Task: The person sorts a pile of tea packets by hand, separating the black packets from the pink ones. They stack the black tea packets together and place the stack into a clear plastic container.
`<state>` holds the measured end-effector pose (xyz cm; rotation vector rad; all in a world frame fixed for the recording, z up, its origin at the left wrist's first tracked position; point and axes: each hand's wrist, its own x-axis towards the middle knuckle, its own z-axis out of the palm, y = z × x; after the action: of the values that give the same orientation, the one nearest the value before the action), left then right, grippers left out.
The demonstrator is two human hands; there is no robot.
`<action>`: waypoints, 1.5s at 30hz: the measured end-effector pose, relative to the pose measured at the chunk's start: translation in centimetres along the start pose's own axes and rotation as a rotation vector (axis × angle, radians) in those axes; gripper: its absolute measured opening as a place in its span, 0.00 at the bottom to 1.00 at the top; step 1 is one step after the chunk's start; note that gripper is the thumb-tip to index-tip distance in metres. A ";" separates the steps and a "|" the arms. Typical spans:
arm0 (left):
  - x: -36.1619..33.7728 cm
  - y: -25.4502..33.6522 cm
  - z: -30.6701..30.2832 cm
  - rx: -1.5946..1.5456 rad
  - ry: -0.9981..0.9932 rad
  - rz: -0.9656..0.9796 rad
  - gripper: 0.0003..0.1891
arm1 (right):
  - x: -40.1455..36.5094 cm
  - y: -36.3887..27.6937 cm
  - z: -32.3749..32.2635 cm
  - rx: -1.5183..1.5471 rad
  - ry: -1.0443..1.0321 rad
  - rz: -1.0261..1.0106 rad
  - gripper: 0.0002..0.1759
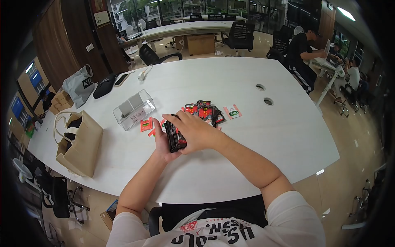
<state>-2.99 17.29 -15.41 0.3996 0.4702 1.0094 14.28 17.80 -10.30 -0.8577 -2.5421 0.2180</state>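
A stack of black-and-red sachets (175, 138) stands between my two hands above the white table (222, 164). My left hand (163, 144) is closed round the stack's left side and underside. From the right, my right hand (195, 129) wraps over it, fingers across the top. Just beyond my hands lies a loose pile of black-and-red sachets (205, 112), partly hidden by the right hand. To its right is a pink sachet with a green-and-white label (233, 111). Small red sachets (146, 125) lie left of my hands, near a clear plastic box with compartments (133, 110).
On the left side stand a beige handbag (84, 144) and a grey bag (78, 88). Farther back lie a black pouch (105, 85), a phone (121, 80) and a white charger (142, 75). Two round cable holes (268, 101) open at the right. A person (302, 53) sits beyond.
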 end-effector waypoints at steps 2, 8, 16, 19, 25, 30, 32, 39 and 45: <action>-0.2 0.2 -0.8 0.040 -0.109 0.006 0.59 | 0.1 0.0 0.2 -0.008 0.014 -0.001 0.71; -0.2 1.0 -1.4 0.112 -0.060 -0.024 0.48 | 0.2 -0.1 0.2 0.010 0.050 -0.008 0.70; 1.1 1.7 -2.6 0.147 0.007 0.012 0.29 | 0.3 0.4 0.5 0.096 0.091 0.029 0.71; 0.5 1.5 -0.4 0.166 0.112 0.038 0.27 | 0.4 0.3 0.7 0.079 0.103 0.043 0.71; 0.7 1.9 -0.5 0.467 0.189 0.200 0.30 | 0.5 0.3 1.7 -0.044 0.190 0.055 0.71; 0.9 2.3 -1.5 0.724 0.076 0.260 0.27 | 0.5 0.5 1.6 -0.125 0.201 0.107 0.71; 0.3 2.2 -1.1 0.917 0.006 0.330 0.34 | 0.4 0.9 1.7 -0.138 0.188 0.118 0.73; 0.4 1.8 -1.4 0.800 -0.040 0.161 0.36 | 0.1 1.0 1.4 -0.143 0.134 0.133 0.79; 1.1 1.5 -2.7 0.576 -0.093 0.011 0.23 | -0.1 0.6 -0.5 -0.023 0.133 0.102 0.80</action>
<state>-5.08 19.24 -17.04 0.9603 0.6738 0.8492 14.85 18.23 -10.07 -0.9785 -2.3853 0.1577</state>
